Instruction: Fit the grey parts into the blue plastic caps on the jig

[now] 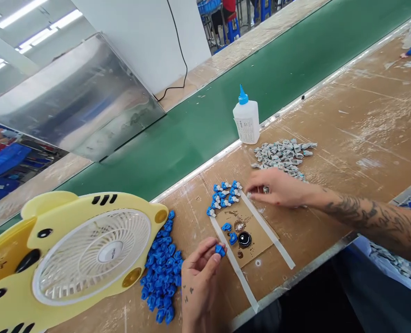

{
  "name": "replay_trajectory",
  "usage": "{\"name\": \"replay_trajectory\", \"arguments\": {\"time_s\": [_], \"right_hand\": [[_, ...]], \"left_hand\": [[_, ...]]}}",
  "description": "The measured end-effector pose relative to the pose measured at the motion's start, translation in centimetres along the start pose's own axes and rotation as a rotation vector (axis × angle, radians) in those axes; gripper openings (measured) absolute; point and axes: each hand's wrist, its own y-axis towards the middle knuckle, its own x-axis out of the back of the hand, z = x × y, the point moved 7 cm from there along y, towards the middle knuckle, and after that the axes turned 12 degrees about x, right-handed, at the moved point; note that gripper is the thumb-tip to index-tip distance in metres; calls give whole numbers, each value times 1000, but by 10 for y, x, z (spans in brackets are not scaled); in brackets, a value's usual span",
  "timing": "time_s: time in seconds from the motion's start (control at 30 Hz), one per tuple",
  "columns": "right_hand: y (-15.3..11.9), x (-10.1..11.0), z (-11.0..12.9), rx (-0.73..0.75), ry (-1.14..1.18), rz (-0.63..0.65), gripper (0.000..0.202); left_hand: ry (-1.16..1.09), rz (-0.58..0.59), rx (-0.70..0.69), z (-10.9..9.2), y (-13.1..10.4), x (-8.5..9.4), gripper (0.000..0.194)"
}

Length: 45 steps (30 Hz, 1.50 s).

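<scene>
My left hand (201,276) pinches a small blue plastic piece (220,250) between thumb and fingers, at the left edge of a taped cardboard sheet (261,240). My right hand (282,187) is closed, a small grey piece (249,195) at its fingertips, just in front of a heap of grey pieces (282,155). On the cardboard, two loose blue pieces (233,238) lie by a small round cap of dark liquid (244,239). Several joined blue-and-grey pieces (222,195) sit in rows at the sheet's far end.
A pile of blue pieces (164,268) lies left of my left hand, against a yellow animal-faced fan (87,249). Behind the grey heap stands a white bottle with a blue nozzle (246,121). A green conveyor belt (198,122) runs along the table's far side.
</scene>
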Motion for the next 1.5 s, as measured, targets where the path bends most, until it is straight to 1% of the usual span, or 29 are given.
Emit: {"name": "replay_trajectory", "arguments": {"time_s": [0.07, 0.13, 0.2, 0.3, 0.37, 0.47, 0.53, 0.63, 0.73, 0.87, 0.97, 1.03, 1.1, 1.17, 1.23, 1.27, 1.37, 1.43, 1.5], "right_hand": [[-19, -12, 14, -20, 143, -45, 12], [-36, -24, 23, -53, 210, -83, 11], [-49, -34, 26, -82, 239, -120, 9], [-58, -42, 26, -110, 273, -156, 11], [-60, -45, 25, -110, 304, -158, 14], [-60, -48, 24, -107, 340, -150, 16], [-59, -50, 22, -110, 353, -154, 15], [-59, -52, 22, -100, 368, -156, 15], [-59, -54, 23, -95, 377, -146, 14], [-61, -53, 22, -101, 371, -141, 12], [-60, -51, 23, -94, 384, -155, 11], [-60, -49, 24, -94, 400, -176, 12], [-60, -47, 25, -114, 423, -209, 12], [-61, -46, 26, -156, 465, -264, 12], [-60, -49, 27, -194, 528, -324, 15], [-60, -50, 29, -204, 555, -353, 17], [-55, -56, 36, -193, 594, -440, 23], [-52, -57, 42, -158, 570, -489, 25], [-49, -58, 50, -104, 508, -509, 25]], "left_hand": [[80, 25, -41, 0, -3, -8, 34], [203, 10, -108, 0, -5, -13, 29], [340, -24, -152, 2, -7, -17, 28], [515, -28, -233, 5, -12, -27, 27], [591, -24, -313, 6, -17, -34, 22], [676, -75, -427, 4, -25, -39, 16], [747, -97, -476, 4, -29, -42, 16], [811, -99, -500, 4, -30, -46, 17], [803, -108, -495, 5, -28, -46, 17], [839, -44, -507, 6, -26, -52, 18], [855, -54, -524, 3, -26, -51, 20], [848, -44, -484, 3, -24, -48, 19], [785, -16, -384, 5, -20, -42, 18], [626, -49, -245, 9, -15, -32, 27], [423, -121, -120, 15, -11, -22, 37], [326, -150, -79, 18, -11, -20, 41], [114, -168, -41, 24, -11, -26, 45], [45, -149, -44, 25, -12, -33, 45], [10, -115, -30, 26, -12, -39, 44]]}}
